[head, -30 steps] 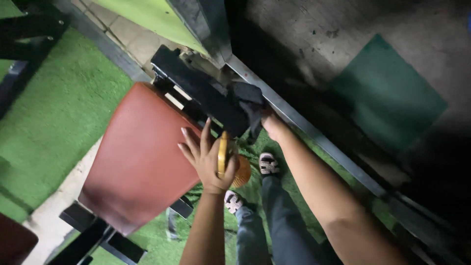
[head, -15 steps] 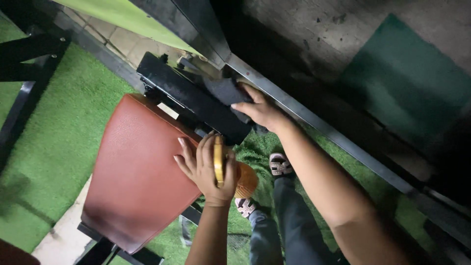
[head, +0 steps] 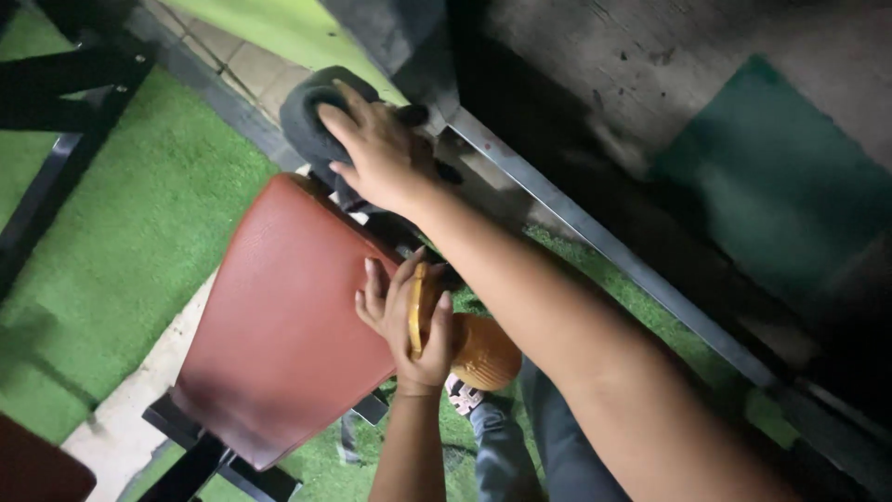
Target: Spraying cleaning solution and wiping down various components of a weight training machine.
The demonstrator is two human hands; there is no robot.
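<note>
From where I watched, the ground took up most of the view: green artificial turf (head: pixel 121 232) on the left and under the person, with a strip of pale paving (head: pixel 121 428) cutting across it. To the right lay a dark, stained concrete floor (head: pixel 595 56) carrying a dull green mat (head: pixel 780 177), parted from the turf by a long metal rail (head: pixel 613 251) running diagonally. A bright green panel (head: pixel 279 23) showed at the top edge.

In the middle stood the bench, its reddish-brown padded seat (head: pixel 279 325) tilted on a black metal frame (head: pixel 200 455). More black framing (head: pixel 65 93) stood on the turf at upper left.

The right hand (head: pixel 381 153) reached across to the far end of the bench, its grip spread flat, fingers open, pressing a dark grey cloth (head: pixel 307 116) against the black part there. The left hand (head: pixel 409 321) rested at the near edge of the seat, its grip closed around an orange-yellow bottle (head: pixel 483 353), thumb and fingers wrapped over the top. Below, I saw grey trousers (head: pixel 506 446) and a patterned sandal (head: pixel 462 395) on the turf.
</note>
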